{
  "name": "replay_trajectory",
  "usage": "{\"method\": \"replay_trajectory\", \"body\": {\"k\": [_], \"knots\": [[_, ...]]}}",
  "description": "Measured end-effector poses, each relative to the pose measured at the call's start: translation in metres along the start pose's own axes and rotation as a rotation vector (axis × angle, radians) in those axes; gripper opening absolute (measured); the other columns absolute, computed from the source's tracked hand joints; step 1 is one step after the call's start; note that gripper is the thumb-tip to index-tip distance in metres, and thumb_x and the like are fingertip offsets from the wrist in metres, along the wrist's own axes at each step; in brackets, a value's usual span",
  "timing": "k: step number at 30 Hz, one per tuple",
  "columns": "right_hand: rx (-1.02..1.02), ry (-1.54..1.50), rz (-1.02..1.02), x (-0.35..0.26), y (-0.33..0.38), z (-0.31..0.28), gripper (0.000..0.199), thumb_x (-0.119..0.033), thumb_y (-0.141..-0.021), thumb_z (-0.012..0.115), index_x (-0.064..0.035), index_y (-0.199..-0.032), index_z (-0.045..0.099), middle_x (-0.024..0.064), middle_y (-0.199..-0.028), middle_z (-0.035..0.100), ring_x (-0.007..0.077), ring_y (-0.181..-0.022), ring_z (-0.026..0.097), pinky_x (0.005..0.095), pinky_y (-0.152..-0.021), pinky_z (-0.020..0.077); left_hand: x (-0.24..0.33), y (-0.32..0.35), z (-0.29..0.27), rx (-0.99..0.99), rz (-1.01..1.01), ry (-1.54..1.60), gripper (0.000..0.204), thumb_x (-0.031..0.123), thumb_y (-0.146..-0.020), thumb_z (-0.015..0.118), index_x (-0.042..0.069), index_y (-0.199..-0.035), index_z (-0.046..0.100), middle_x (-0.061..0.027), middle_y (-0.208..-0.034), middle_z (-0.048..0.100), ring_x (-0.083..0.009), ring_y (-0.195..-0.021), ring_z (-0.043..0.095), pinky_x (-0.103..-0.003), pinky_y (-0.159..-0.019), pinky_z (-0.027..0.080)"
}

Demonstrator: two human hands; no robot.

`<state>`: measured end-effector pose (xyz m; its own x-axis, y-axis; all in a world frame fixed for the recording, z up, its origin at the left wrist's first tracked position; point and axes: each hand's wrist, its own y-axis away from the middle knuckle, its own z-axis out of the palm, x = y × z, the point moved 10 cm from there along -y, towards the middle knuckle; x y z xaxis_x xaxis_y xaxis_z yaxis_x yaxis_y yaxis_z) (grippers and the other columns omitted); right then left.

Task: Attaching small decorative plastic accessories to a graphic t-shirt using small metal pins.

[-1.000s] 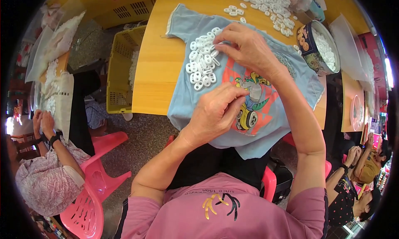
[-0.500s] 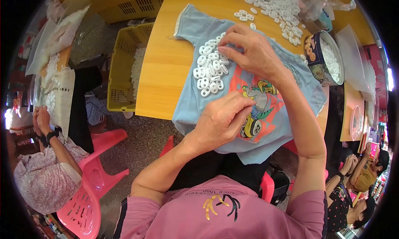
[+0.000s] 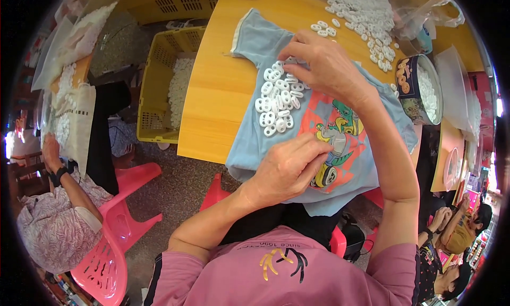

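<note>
On a light blue T-shirt (image 3: 247, 130) with a dinosaur print lies a pile of small white oval two-holed plastic pieces (image 3: 277, 101). My right hand (image 3: 326, 64) reaches over the far edge of this pile. Its thumb and fingers are bent but apart, their tips at the pieces. Nearer to me, my left hand (image 3: 289, 165) hovers over the shirt's lower part, beside the print. Its thumb and forefinger are pressed together; whatever is between them, if anything, is hidden.
More white pieces (image 3: 361, 13) are heaped at the far right of the wooden table (image 3: 204, 109), near a round tin (image 3: 409, 88) full of them. A yellow crate (image 3: 151, 88) stands left. Another person (image 3: 58, 215) sits by a pink chair (image 3: 114, 231); others are at right.
The view has shifted slightly, so the table and shirt sit a little lower and further right. My right hand stays at the pile's far edge; my left hand keeps its pinch.
</note>
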<state>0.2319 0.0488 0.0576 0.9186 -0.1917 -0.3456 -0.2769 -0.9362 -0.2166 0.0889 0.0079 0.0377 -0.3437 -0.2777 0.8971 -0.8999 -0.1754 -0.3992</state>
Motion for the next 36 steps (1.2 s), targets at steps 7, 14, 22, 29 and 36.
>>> {"method": "replay_trajectory", "body": {"k": [7,14,22,29,36], "knots": [[0.109,-0.027,0.041,0.002,0.012,-0.005,0.018,-0.015,-0.086,0.072,-0.0073,-0.102,0.071,0.0116,-0.098,0.065,0.0324,-0.088,0.065,0.0423,-0.074,0.052,0.003,-0.003,0.003,-0.007,0.033,0.022,0.019,-0.006,-0.088,0.066,-0.002,-0.106,0.066,-0.0136,-0.085,0.064,-0.0264,-0.073,0.065,-0.034,-0.064,0.051],[0.35,-0.087,0.017,-0.024,0.07,-0.049,0.019,-0.002,-0.081,0.073,-0.0049,-0.099,0.071,0.0117,-0.098,0.065,0.0311,-0.087,0.065,0.0388,-0.07,0.0531,-0.005,0.0,0.003,-0.039,-0.093,0.035,0.021,-0.007,-0.089,0.064,-0.002,-0.11,0.064,-0.0133,-0.091,0.064,-0.0245,-0.076,0.064,-0.033,-0.066,0.05],[0.626,-0.107,0.366,0.048,0.174,-0.1,0.014,0.002,-0.088,0.07,0.0015,-0.102,0.071,0.0108,-0.094,0.067,0.0189,-0.078,0.063,0.0292,-0.069,0.0501,-0.027,0.005,0.01,-0.098,-0.546,0.614,0.031,0.002,-0.101,0.055,-0.001,-0.132,0.055,-0.0083,-0.122,0.059,-0.0154,-0.105,0.06,-0.029,-0.084,0.051],[0.698,-0.153,0.521,0.097,0.221,-0.108,0.011,-0.002,-0.093,0.068,0.0028,-0.103,0.07,0.0093,-0.094,0.068,0.0148,-0.079,0.062,0.0258,-0.068,0.0481,0.03,-0.062,-0.028,-0.352,-0.271,0.217,0.019,-0.001,-0.097,0.059,-0.004,-0.113,0.067,-0.0097,-0.098,0.069,-0.0177,-0.091,0.067,-0.032,-0.082,0.053],[0.749,-0.17,0.462,0.095,0.224,-0.107,0.011,0.001,-0.092,0.068,0.0033,-0.102,0.07,0.0105,-0.093,0.068,0.0172,-0.078,0.063,0.0271,-0.068,0.0494,-0.022,-0.192,-0.037,-0.243,-0.069,-0.368,0.017,0.007,-0.095,0.065,0.0,-0.11,0.067,-0.01,-0.101,0.068,-0.0223,-0.09,0.067,-0.032,-0.08,0.052]]}}
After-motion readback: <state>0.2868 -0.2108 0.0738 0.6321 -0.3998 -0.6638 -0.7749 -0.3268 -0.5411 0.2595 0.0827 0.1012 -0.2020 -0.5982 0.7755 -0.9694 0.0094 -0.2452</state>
